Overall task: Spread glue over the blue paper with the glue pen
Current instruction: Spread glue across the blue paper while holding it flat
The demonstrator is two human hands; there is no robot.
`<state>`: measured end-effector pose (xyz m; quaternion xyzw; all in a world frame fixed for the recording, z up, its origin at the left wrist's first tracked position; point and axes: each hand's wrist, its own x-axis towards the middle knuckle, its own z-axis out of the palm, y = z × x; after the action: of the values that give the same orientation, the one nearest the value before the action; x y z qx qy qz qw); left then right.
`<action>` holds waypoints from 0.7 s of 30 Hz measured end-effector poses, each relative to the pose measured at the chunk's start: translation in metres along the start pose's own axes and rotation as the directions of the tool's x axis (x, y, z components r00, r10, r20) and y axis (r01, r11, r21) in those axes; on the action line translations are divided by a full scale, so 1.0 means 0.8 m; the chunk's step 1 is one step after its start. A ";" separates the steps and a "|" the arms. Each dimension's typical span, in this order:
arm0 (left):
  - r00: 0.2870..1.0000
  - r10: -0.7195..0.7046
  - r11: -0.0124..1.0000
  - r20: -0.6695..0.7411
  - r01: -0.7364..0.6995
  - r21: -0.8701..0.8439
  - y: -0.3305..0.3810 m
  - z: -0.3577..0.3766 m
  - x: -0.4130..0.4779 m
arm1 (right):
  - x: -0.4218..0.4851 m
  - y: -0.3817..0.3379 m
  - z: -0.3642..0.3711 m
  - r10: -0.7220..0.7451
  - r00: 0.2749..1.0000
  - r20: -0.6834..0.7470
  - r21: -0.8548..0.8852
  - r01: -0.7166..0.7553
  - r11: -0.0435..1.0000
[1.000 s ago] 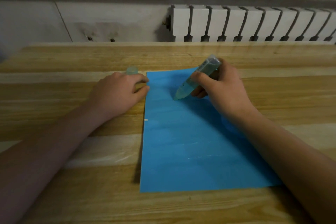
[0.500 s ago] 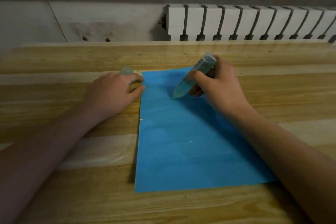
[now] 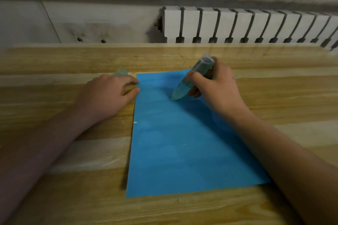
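The glue pen (image 3: 181,88) has barely crept right since 1 second ago, tip still on the far part of the blue paper (image 3: 182,151). My guess: the right hand (image 3: 217,89) grips it while the left hand (image 3: 108,95) presses the far-left edge with relaxed fingers. Only faint streaks, so most looks left to do.

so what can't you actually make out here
All in the head view:
- Glue on the blue paper sheet: dim light, film too faint to tell coated from bare.
- Small clear cap: mostly hidden behind the left grip.
- Paper's right edge: covered by the right forearm.
- Label on the translucent green glue pen: too small and blurred; the right grip covers its middle.
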<state>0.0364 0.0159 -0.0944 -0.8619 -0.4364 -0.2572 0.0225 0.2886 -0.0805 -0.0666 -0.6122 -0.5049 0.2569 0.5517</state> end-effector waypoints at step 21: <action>1.000 -0.002 1.000 0.010 0.002 -0.005 0.008 -0.004 -0.001 | 0.003 -0.001 -0.014 -0.060 0.998 -0.007 -0.159 0.058 0.985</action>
<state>0.0398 0.0108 -0.0911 -0.8628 -0.4368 -0.2538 0.0180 0.2994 -0.0831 -0.0623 -0.6404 -0.5387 0.1957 0.5113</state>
